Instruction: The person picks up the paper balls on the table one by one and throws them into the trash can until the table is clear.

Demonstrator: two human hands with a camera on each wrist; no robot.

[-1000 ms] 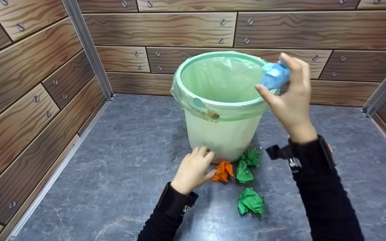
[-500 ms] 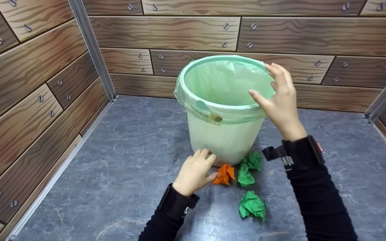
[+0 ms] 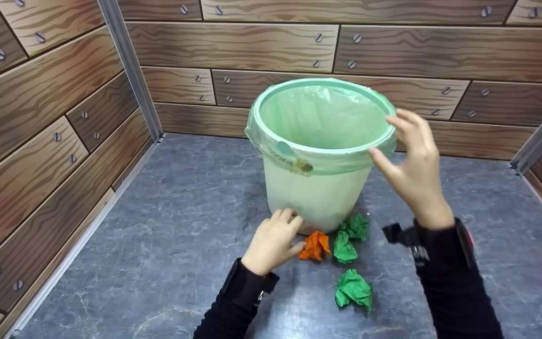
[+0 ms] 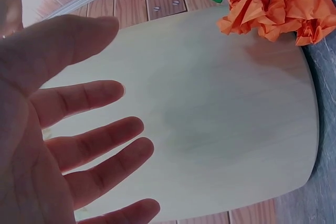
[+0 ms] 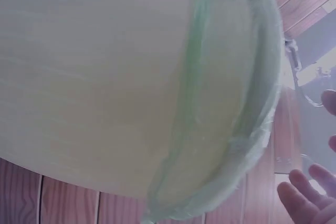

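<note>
A pale trash bin [image 3: 315, 195] with a green rim stands upright, lined with a translucent green plastic bag [image 3: 327, 113]. My right hand [image 3: 417, 165] hovers at the bin's right rim, fingers spread and holding nothing; whether the fingertips touch the rim I cannot tell. Low in front of the bin is my left hand [image 3: 271, 242], its fingers apart and nothing in its grasp, as the left wrist view shows. Beside its thumb lies a crumpled orange paper ball [image 3: 315, 245]. Several crumpled green paper balls [image 3: 354, 288] lie on the floor to the right of it.
The grey marbled floor [image 3: 167, 235] is bounded by wood-patterned panels [image 3: 233, 44] at the back and both sides. Metal corner strips [image 3: 132, 70] join the panels. Black straps and sleeves cover both wrists.
The blue paper ball held by my right hand a second ago has left it and is out of sight. That hand dipped left over the rim, then drew back right. My left hand stayed put.
</note>
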